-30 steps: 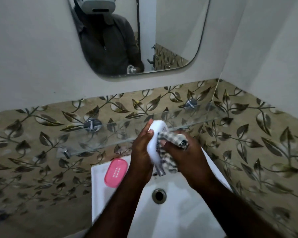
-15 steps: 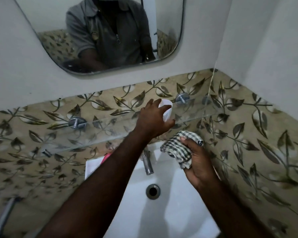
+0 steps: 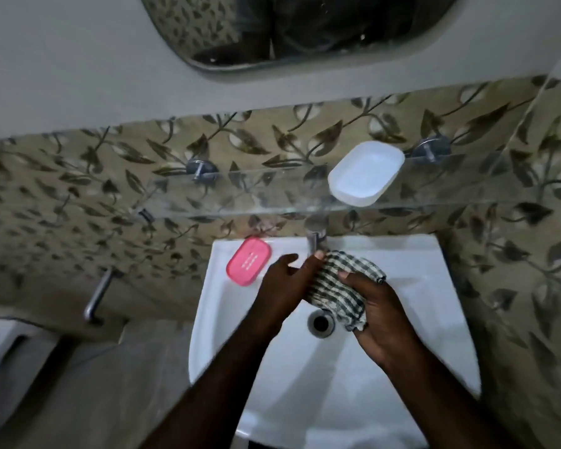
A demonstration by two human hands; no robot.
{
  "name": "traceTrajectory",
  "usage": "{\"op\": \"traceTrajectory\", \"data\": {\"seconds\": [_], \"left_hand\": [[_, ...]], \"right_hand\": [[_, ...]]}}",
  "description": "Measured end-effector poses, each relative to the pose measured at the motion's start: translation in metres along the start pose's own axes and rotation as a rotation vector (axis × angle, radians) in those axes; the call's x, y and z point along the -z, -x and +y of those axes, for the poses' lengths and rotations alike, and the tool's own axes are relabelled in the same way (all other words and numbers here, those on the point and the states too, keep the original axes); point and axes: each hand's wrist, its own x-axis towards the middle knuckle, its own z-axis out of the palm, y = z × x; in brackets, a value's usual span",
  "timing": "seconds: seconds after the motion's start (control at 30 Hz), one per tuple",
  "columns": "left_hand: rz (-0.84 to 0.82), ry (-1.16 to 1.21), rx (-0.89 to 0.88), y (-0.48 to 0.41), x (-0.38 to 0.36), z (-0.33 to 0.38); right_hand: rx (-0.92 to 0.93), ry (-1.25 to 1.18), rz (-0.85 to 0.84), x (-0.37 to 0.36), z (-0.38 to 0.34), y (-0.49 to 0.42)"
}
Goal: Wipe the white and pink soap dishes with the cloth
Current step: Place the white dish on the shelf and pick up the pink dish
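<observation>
Over the sink (image 3: 434,319), both hands meet on the checked cloth (image 3: 337,288), which is bunched above the drain (image 3: 319,323) and just in front of the tap (image 3: 314,241). The right hand (image 3: 381,319) holds the cloth from the sink's right side, its fingers (image 3: 348,276) curled round the bundle with the thumb on top. The left hand (image 3: 284,286) comes in from the sink's left; it is blurred, but two of its fingers seem to pinch the cloth's left edge while another finger points out toward the pink soap dish (image 3: 249,261). That dish lies flat on the sink's back left corner, near the left hand but apart from it. The white soap dish (image 3: 366,173) sits on the glass shelf (image 3: 240,196) above the sink, well apart from both hands.
</observation>
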Motion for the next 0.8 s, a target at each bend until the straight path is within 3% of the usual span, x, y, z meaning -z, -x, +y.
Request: {"op": "traceTrajectory", "data": {"seconds": [0.07, 0.13, 0.27, 0.47, 0.53, 0.63, 0.7, 0.8], "left_hand": [[-0.247, 0.269, 0.173, -0.002, 0.012, -0.015], [-0.196, 0.424, 0.090, -0.005, 0.026, -0.025], [-0.023, 0.291, -0.143, -0.015, 0.046, -0.036], [-0.210, 0.233, -0.121, -0.039, 0.068, -0.054], [-0.137, 0.080, -0.111, -0.057, 0.083, -0.066], [0.147, -0.454, -0.136, -0.089, 0.115, -0.091], [0.155, -0.689, -0.145, -0.107, 0.129, -0.110], [0.106, -0.859, -0.179, -0.123, 0.126, -0.135]], "right_hand": [[-0.035, 0.069, -0.052, -0.007, 0.010, -0.004], [-0.069, 0.192, -0.077, -0.014, 0.018, -0.010], [-0.139, 0.286, -0.097, -0.020, 0.033, -0.019], [-0.106, 0.070, -0.041, -0.035, 0.057, -0.030], [-0.102, 0.100, 0.066, -0.037, 0.064, -0.036], [-0.052, 0.149, 0.211, -0.034, 0.071, -0.040], [-0.033, 0.268, 0.245, -0.030, 0.073, -0.038], [-0.024, 0.375, 0.213, -0.022, 0.074, -0.029]]}}
